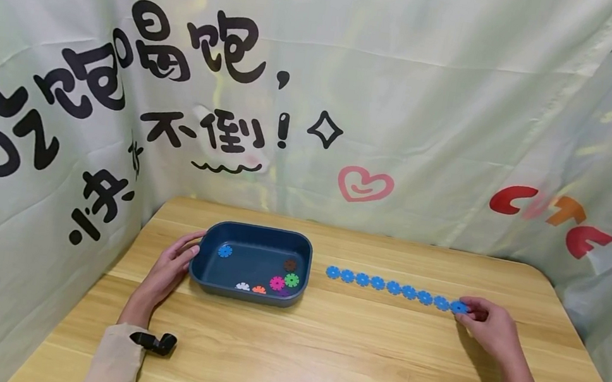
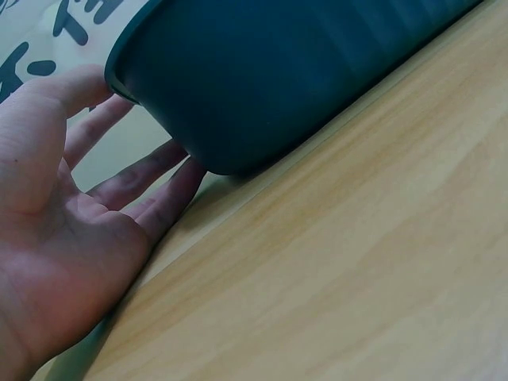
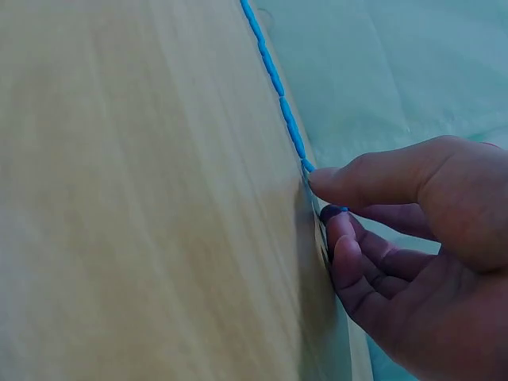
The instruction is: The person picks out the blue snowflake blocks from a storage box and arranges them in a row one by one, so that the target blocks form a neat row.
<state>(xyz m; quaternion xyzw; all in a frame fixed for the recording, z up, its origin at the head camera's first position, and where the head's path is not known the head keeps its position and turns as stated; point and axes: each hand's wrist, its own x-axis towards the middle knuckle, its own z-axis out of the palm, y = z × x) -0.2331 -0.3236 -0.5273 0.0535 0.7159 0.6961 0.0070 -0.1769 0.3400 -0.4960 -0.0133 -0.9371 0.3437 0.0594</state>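
A row of several blue notched plastic discs (image 1: 393, 288) lies on the table, its right end slightly nearer the front. At that end my right hand (image 1: 492, 328) pinches the last blue disc (image 1: 459, 307) between thumb and fingers. Up close in the right wrist view, the thumb (image 3: 349, 181) meets the end of the row, and the curled fingers partly hide the disc. My left hand (image 1: 167, 269) touches the left end of a dark blue tray (image 1: 247, 295), thumb at its rim and fingers extended against the outer wall (image 2: 214, 103).
Inside the tray lie a blue disc (image 1: 225, 251), a pink disc (image 1: 277, 283), a green disc (image 1: 292, 280), a brown disc (image 1: 290, 265) and several others. The wooden table (image 1: 308, 363) ends at a printed fabric curtain (image 1: 440, 125) behind and at both sides.
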